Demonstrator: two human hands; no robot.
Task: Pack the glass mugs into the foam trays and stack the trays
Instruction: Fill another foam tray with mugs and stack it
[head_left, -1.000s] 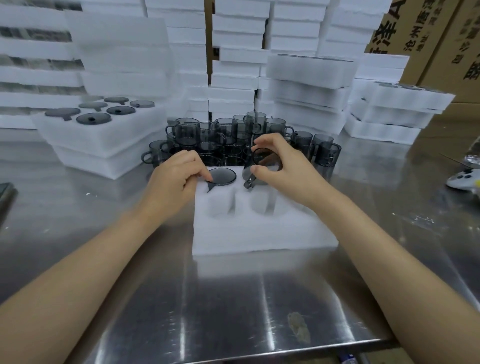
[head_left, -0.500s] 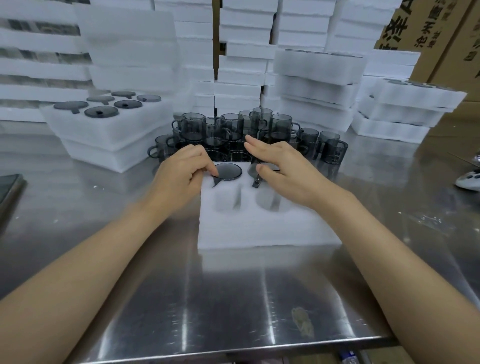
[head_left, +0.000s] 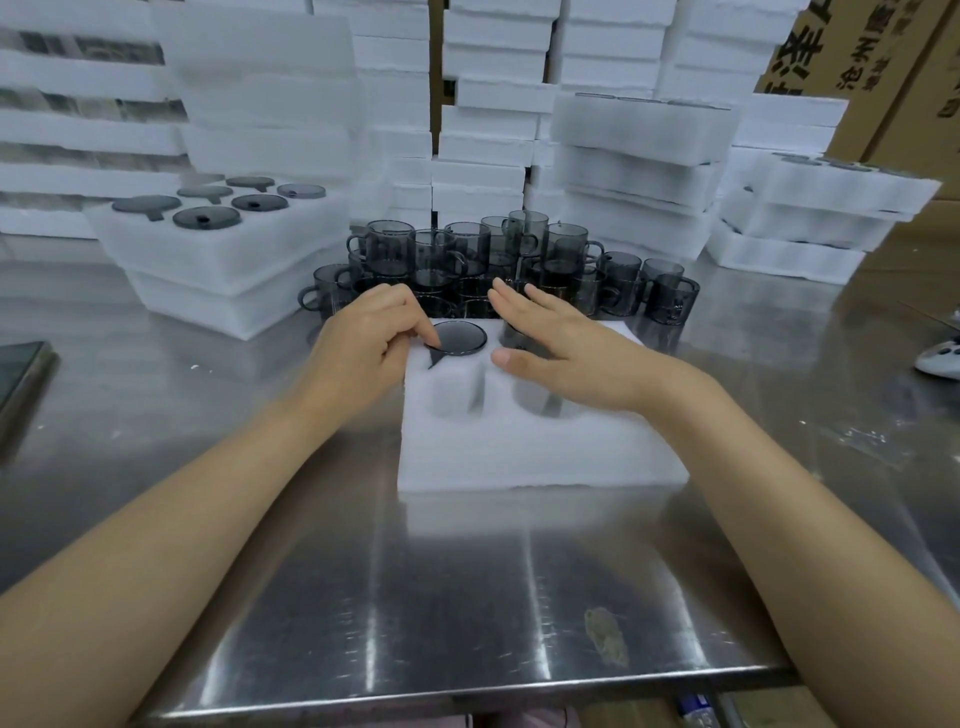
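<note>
A white foam tray (head_left: 535, 452) lies in front of me on the steel table. One smoky glass mug (head_left: 460, 338) sits sunk in its far left pocket. My left hand (head_left: 366, 343) has curled fingers, with a fingertip touching that mug's rim. My right hand (head_left: 561, 345) lies flat with straight fingers over a second mug (head_left: 511, 335) in the far middle pocket, mostly hiding it. Two nearer pockets show bare foam. A cluster of loose grey mugs (head_left: 498, 265) stands just behind the tray.
A filled tray (head_left: 218, 244) sits on another at the left. Tall stacks of foam trays (head_left: 639, 171) line the back, and more (head_left: 810, 218) stand at the right before cardboard boxes. A dark flat object (head_left: 21, 364) lies at the left edge, a white device (head_left: 940, 358) at the right.
My right hand let go of the second mug as it sank into its pocket, and now lies flat on top of it. The left hand stayed at the first mug.
</note>
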